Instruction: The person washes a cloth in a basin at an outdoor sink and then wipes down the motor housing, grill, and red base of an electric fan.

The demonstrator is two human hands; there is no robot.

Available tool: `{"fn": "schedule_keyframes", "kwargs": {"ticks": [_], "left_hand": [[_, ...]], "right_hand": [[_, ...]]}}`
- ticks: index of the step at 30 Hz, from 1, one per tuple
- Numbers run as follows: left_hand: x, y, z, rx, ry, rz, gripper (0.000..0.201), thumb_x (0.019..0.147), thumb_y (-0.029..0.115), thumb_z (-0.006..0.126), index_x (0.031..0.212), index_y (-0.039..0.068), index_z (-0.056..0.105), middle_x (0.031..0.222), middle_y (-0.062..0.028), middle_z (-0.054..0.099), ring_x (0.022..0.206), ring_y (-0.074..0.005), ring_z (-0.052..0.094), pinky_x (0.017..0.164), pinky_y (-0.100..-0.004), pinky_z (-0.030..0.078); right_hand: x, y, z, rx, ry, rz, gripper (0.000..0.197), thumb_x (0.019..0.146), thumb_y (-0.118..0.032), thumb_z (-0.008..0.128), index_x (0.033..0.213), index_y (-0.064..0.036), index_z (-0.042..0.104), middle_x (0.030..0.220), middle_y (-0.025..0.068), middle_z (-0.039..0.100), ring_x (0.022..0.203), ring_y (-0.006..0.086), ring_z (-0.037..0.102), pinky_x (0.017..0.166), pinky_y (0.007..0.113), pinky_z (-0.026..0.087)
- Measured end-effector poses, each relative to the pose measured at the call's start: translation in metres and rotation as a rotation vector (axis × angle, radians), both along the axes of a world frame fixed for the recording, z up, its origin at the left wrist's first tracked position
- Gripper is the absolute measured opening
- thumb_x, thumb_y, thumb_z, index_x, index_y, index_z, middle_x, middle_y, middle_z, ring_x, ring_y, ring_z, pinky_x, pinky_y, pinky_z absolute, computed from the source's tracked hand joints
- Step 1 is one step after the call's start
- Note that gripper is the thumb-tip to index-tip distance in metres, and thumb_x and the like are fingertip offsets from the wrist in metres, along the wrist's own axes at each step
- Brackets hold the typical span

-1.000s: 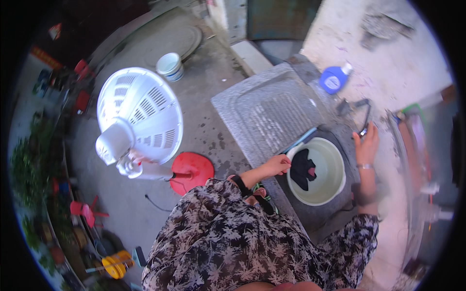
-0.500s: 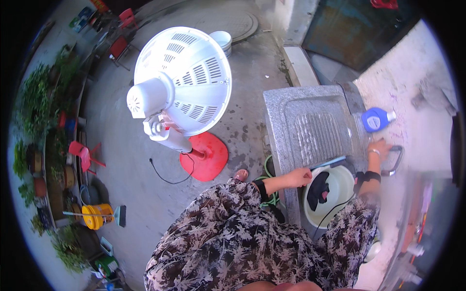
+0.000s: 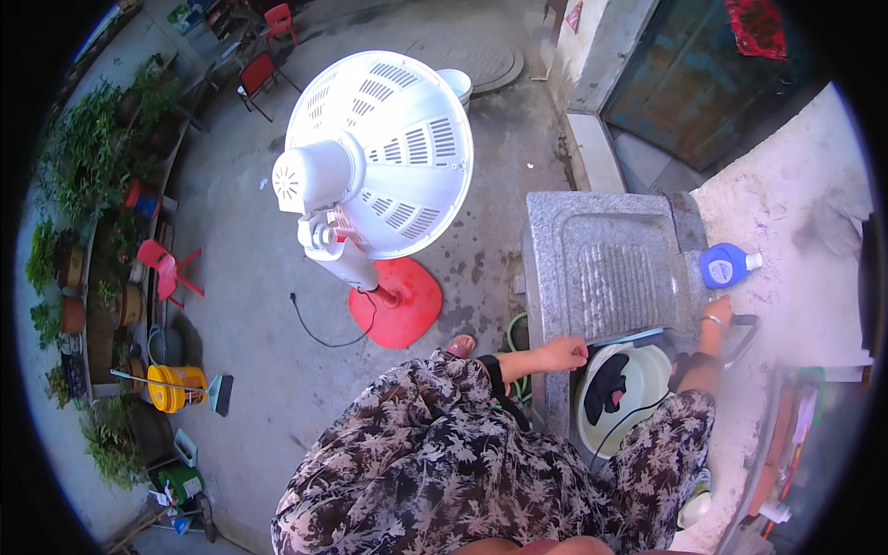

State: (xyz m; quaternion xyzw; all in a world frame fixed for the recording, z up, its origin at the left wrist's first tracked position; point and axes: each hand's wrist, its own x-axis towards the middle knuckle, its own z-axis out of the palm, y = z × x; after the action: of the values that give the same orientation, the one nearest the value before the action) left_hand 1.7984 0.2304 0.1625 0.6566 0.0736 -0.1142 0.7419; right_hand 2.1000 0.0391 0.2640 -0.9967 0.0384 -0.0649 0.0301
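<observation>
My right hand [image 3: 718, 311], with a bracelet at the wrist, is closed at the base of a curved metal tap [image 3: 742, 342] by the wall; its grip is partly hidden. Just off the near rim of the stone washboard sink [image 3: 546, 268], my left hand [image 3: 564, 353] hovers with its fingers curled together and nothing visible in them. Between my arms sits a pale basin [image 3: 638, 421] holding a dark cloth [image 3: 606, 384] with a pink patch. A thin dark cord or hose crosses the basin. A light blue bar [image 3: 638, 339] lies along its far rim.
A blue detergent bottle [image 3: 724, 266] stands on the ledge beyond my right hand. Ahead is a white fan-shaped heater or fan [image 3: 388, 157] on a red base [image 3: 398, 305], its cord on the floor. Green hose [image 3: 520, 338], yellow bucket [image 3: 176, 388], broom [image 3: 219, 393] and red chair [image 3: 166, 268] lie leftward.
The whole view has shifted, so the surroundings appear slightly lower and further right. My right hand has drawn in closer at the tap's base; my left hand stays near the basin's rim.
</observation>
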Motion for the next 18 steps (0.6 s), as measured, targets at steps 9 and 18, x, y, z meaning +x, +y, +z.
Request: {"fn": "schedule_keyframes", "kwargs": {"ticks": [9,18], "left_hand": [[0.025,-0.015,0.023,-0.02,-0.02,-0.165,0.018,0.081,0.014,0.055,0.094,0.001,0.052,0.076,-0.0057,0.056,0.066,-0.0124,0.054,0.058,-0.0258,0.047],[0.081,-0.051,0.022,-0.125,0.054,-0.23,0.019,0.083,0.014,0.054,0.1,0.005,0.051,0.083,-0.0037,0.056,0.074,-0.011,0.055,0.065,-0.0238,0.047]], "right_hand": [[-0.039,-0.028,-0.035,-0.113,-0.116,0.162,0.053,0.073,-0.012,0.056,0.12,0.0048,0.039,0.121,0.0236,0.043,0.115,0.0329,0.041,0.095,0.037,0.036],[-0.069,-0.067,-0.006,0.414,0.082,0.173,0.055,0.067,-0.018,0.065,0.114,0.0038,0.048,0.113,0.0235,0.051,0.102,0.0347,0.051,0.09,0.036,0.039]]}}
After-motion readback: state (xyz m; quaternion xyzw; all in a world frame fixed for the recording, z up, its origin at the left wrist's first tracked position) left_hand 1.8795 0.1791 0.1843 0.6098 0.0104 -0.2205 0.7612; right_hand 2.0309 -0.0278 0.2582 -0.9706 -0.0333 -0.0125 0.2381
